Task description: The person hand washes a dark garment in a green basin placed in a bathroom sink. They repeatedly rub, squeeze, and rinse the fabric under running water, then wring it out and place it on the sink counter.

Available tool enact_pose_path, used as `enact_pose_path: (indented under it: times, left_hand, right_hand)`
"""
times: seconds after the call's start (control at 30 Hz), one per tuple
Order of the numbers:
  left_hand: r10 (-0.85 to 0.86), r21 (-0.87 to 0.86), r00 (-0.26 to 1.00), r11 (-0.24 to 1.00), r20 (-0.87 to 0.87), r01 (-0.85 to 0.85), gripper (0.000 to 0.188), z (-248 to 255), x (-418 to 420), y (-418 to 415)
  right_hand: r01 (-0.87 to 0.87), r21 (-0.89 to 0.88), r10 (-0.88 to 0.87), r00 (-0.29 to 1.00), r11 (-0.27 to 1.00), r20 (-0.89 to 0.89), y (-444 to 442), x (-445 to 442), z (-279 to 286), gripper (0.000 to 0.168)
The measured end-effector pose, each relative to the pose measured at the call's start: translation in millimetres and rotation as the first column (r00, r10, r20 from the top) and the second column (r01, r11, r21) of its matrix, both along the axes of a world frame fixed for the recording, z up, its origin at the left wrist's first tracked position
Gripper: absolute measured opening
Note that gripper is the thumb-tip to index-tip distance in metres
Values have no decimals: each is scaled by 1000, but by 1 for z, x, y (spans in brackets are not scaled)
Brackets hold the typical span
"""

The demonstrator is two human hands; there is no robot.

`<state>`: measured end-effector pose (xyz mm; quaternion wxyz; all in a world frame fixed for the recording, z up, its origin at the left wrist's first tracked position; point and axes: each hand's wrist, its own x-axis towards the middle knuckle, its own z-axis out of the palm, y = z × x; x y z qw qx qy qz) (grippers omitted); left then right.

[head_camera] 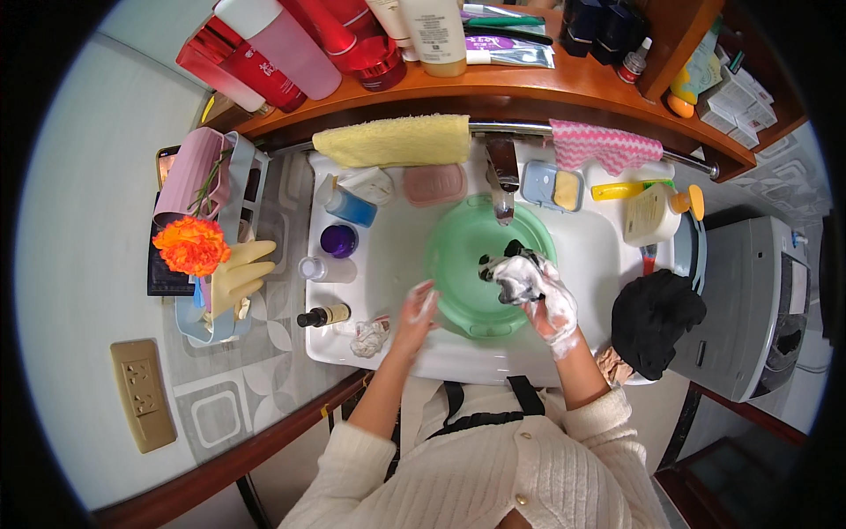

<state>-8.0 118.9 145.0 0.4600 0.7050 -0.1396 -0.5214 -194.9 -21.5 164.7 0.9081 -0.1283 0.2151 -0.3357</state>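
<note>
Thick white lather covers my right hand (554,319), which grips a bunched black cloth (512,284) streaked with suds. The cloth is over the right side of a green plastic basin (456,264) standing in a white sink (390,244). My left hand (420,309) is off the basin's left rim, fingers apart and holding nothing, with some foam on it. The faucet (505,173) hangs over the basin's back edge. Below my right hand, the lather hides part of the cloth and my fingers.
A soap bar (566,190) sits in a blue dish (538,182). A pump bottle (651,215) and a dark cloth heap (657,321) are at right. Small bottles, including a dark one (324,315), line the left rim. A yellow towel (393,142) hangs behind.
</note>
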Motion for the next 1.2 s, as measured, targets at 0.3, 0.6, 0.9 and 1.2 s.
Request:
enact_pose_path:
  times: [0.3,0.6,0.9,1.2]
  left_hand:
    - [67,-178,493,884,-867,-433,56,-43,-62,-95]
    - [214,-278,975,941,54,-192,39,-20,-132,-101]
    - [253,-189,956,956,151,-223,28,6,-108,-113]
    - [428,-324,867,883,255,-340,23,-37,-77,-133]
  right_hand:
    - [-89,-164,59,982,982,-179,-6,-21,5,20]
    - [403,-59,-399,857,913,-326,-13,8,-70,13]
    - [-150,-392,-290,452,908,-844,-23,34,-80,27]
    - [66,-139,-134,809,988,-572,3,37,-41,24]
